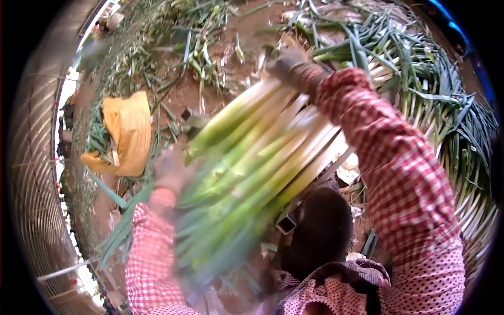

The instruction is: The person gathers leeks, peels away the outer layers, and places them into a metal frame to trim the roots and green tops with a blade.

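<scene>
Between left hand [173,170] and right hand [291,65], blurred leeks [252,157].

Leeks [262,152]: big loose bunch, white stems upper right, green leaves lower left, slanted, blurred, above soil.

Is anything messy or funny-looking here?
Yes, a little: loose green leaves lie scattered over the dirt, unlike the tidier pile at right, and the yellow cloth or bag at left looks crumpled. The bunch is too blurry to check.
</scene>
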Motion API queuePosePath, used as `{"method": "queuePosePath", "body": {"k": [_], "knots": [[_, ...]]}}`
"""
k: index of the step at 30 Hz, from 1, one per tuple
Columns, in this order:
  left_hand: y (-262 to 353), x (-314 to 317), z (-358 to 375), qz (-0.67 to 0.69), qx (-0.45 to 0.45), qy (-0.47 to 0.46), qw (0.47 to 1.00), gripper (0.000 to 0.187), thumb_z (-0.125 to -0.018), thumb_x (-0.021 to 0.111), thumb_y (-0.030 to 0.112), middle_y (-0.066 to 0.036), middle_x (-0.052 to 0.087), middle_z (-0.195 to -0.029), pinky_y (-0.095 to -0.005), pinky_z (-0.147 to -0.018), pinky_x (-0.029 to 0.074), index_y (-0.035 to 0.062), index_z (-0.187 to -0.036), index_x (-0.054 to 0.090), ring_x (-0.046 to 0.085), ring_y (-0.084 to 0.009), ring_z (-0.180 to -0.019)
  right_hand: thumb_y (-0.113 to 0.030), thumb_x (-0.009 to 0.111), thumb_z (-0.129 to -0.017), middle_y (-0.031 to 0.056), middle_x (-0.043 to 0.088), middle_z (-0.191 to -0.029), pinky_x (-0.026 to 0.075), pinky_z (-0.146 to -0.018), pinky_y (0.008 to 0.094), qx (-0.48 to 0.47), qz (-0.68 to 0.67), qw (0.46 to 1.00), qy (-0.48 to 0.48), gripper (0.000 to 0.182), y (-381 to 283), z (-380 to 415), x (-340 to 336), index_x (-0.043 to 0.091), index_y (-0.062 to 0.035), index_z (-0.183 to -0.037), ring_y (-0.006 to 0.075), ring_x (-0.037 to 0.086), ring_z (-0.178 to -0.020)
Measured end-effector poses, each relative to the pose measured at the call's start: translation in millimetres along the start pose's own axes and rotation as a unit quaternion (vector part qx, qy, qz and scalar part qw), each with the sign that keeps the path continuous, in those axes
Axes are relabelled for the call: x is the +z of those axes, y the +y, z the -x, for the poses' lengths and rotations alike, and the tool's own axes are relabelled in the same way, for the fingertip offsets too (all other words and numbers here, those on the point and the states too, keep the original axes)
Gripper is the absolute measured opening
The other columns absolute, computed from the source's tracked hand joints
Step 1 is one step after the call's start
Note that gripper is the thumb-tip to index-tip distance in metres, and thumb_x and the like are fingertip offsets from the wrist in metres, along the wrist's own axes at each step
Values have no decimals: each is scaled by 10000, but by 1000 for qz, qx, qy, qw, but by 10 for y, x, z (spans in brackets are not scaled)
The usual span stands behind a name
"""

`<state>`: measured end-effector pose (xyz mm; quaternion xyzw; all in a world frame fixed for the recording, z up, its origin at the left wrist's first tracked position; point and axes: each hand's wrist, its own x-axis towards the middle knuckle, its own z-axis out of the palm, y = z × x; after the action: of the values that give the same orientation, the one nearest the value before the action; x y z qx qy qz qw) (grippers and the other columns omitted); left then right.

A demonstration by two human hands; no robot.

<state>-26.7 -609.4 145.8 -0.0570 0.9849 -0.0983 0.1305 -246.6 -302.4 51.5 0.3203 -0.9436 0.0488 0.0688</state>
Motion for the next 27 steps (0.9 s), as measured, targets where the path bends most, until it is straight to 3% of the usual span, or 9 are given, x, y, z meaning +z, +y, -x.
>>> {"method": "queuePosePath", "body": {"k": [2, 6, 8, 11, 16, 20, 23, 25, 27], "knots": [[116, -169, 44, -21, -35, -33, 999, 683, -807, 715, 529, -153, 636, -1191, -442, -920, 490, 130, -1321, 507, 609, -324, -1106, -118, 599, -879, 86, 703, -986, 506, -897, 428, 9, 86, 987, -139, 152, -141, -79, -190, 711, -146, -979, 288, 644, -1037], [121, -175, 49, 28, -6, -11, 1000, 653, -795, 703, 555, -204, 628, -1109, -459, -923, 466, 45, -1179, 568, 588, -379, -1086, -101, 616, -834, 210, 676, -1090, 408, -1000, 517, 1, -87, 996, 29, 201, -445, 283, -237, 717, -113, -1009, 329, 545, -1225], [137, -162, 73, 9, 6, 19, 1000, 648, -798, 706, 544, -208, 629, -1114, -460, -924, 465, 38, -1178, 568, 593, -384, -1075, -110, 628, -830, 207, 685, -1099, 396, -999, 520, 40, -146, 979, -136, 176, -404, -43, -65, 735, -107, -970, 308, 604, -1155], [182, -157, 47, 15, 8, -1, 1000, 618, -804, 703, 531, -202, 633, -1081, -464, -903, 472, 43, -1161, 572, 599, -374, -1054, -158, 640, -858, 85, 730, -905, 518, -826, 373, 63, -195, 956, -210, 143, -250, -346, 752, 745, -94, -930, 214, 697, -848], [228, -367, 71, -17, -30, -66, 997, 702, -783, 685, 608, -208, 623, -1116, -462, -924, 475, 50, -1191, 559, 597, -365, -1079, -214, 658, -849, 112, 726, -944, 539, -808, 378, 52, -156, 968, -188, 213, -277, -226, 381, 729, -95, -1010, 254, 698, -893], [-713, 7, -214, 289, 153, -47, 944, 798, -842, 567, 684, -159, 617, -1207, -416, -986, 450, 43, -1314, 518, 590, -309, -1129, -259, 673, -841, 134, 724, -976, 555, -794, 381, 5, -139, 989, -49, 288, -345, -103, 434, 716, -95, -1074, 287, 698, -929], [-1109, -397, -12, 336, -237, -270, 871, 710, -957, 379, 655, -141, 653, -1142, -372, -1003, 425, 42, -1235, 606, 592, -262, -1094, -223, 647, -833, 150, 715, -1054, 549, -842, 398, 67, -108, 959, -255, 301, -428, -224, 144, 702, -100, -1102, 313, 690, -995], [-1894, -105, 136, 139, -238, -265, 924, 798, -986, 220, 668, -141, 689, -1101, -375, -981, 423, 33, -1172, 667, 613, -266, -1068, -181, 610, -843, 168, 709, -1051, 550, -842, 404, 79, -115, 959, -247, 265, -461, -172, -32, 708, -91, -1072, 319, 688, -1001], [-1889, -217, 336, 154, -182, -239, 941, 789, -990, 214, 661, -173, 685, -1125, -404, -967, 430, 41, -1192, 659, 628, -297, -1069, -174, 604, -843, 174, 706, -1059, 549, -844, 408, 67, -124, 962, -234, 269, -428, -170, 1, 709, -85, -1074, 323, 685, -1011]]}}
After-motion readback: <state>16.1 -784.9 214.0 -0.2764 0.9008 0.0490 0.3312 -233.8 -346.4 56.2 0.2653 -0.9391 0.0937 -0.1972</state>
